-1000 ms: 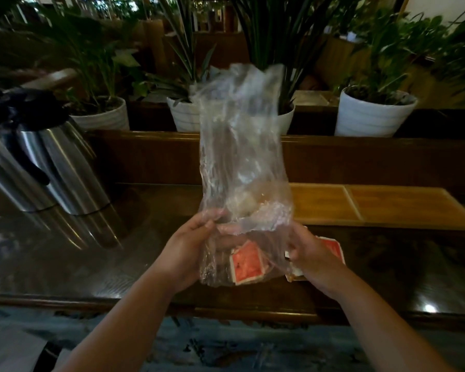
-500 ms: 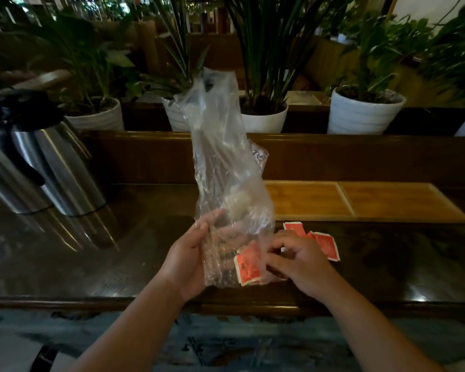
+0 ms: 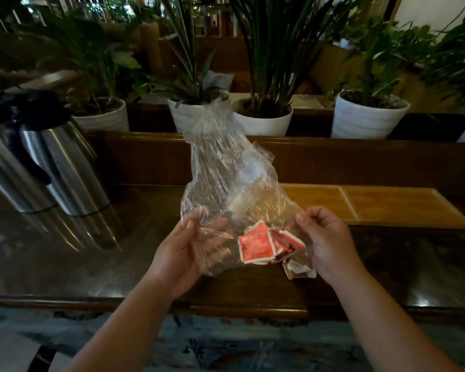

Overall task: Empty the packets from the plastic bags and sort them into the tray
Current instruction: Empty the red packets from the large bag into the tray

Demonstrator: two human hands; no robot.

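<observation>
clear plastic bag (image 3: 226, 181) upright, mouth downward, its edges pinched in left hand (image 3: 191, 253) and right hand (image 3: 325, 242)

Left grip (image 3: 191, 251) cupped (palm-up) — right grip (image 3: 325, 242) pinched.

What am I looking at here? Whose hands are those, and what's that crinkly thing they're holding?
There's no machine here, just a person. The picture comes from a camera worn on their head, looking down, so you see what they see. The left hand and right hand hold a clear plastic bag upside down by its open end. Red packets are tumbling out onto the dark table. Behind lies a wooden tray with two sections, where packets get sorted. On the left stand shiny metal jugs. At the back are plants in white pots.
</observation>
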